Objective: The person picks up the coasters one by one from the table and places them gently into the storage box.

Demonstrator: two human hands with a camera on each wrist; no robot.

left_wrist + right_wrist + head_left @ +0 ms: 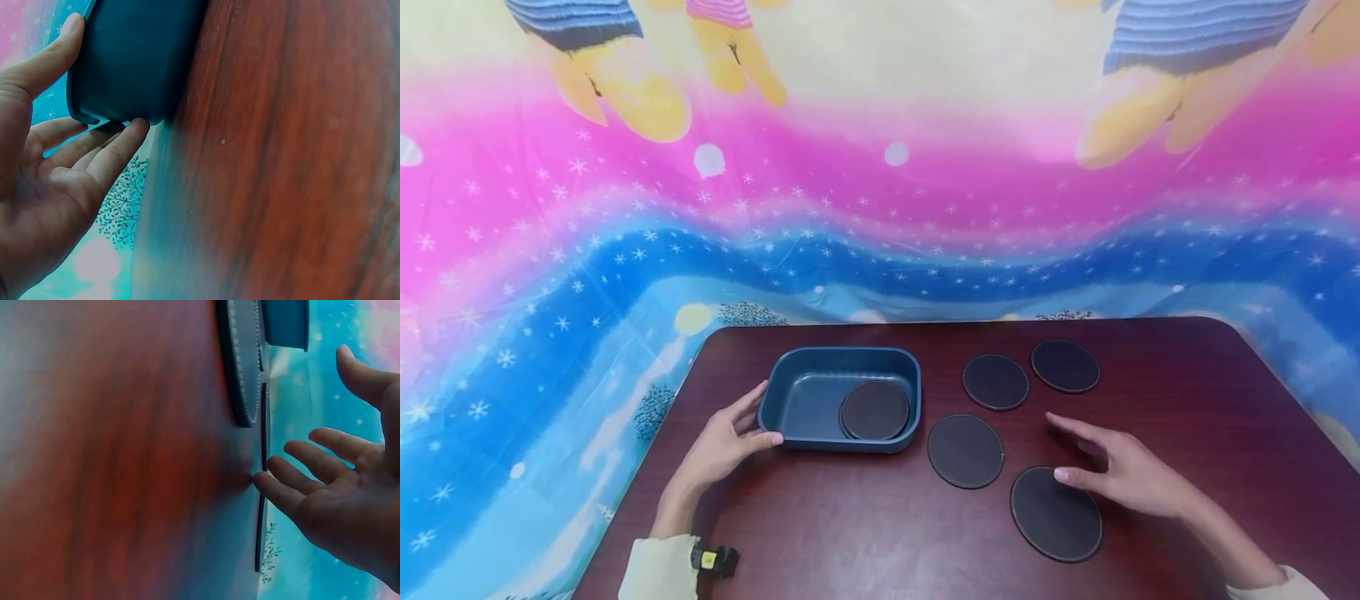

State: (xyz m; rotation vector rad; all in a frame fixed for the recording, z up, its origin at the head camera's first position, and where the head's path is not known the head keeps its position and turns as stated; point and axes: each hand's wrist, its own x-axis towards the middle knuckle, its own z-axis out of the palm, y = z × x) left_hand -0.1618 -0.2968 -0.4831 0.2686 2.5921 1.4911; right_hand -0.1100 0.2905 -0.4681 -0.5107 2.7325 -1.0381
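Note:
A dark blue rectangular bin (808,402) stands at the left of the table. My left hand (726,442) grips its left end, thumb at the near corner and fingers against the end wall, as the left wrist view (119,62) of the bin also shows. Inside, at the right, lies a dark round coaster (875,410); another edge seems to show beneath it. To the right of the bin, several coasters lie flat: two farther back (996,382), one nearer (966,451), one nearest (1052,521). Over the table my right hand (1131,475) hovers with fingers spread, holding nothing; its thumb overlaps the nearest coaster's edge.
The dark reddish wooden table (865,525) has rounded far corners. Behind it hangs a colourful patterned cloth (850,192). A black strap with a yellow label (713,560) is at the left sleeve.

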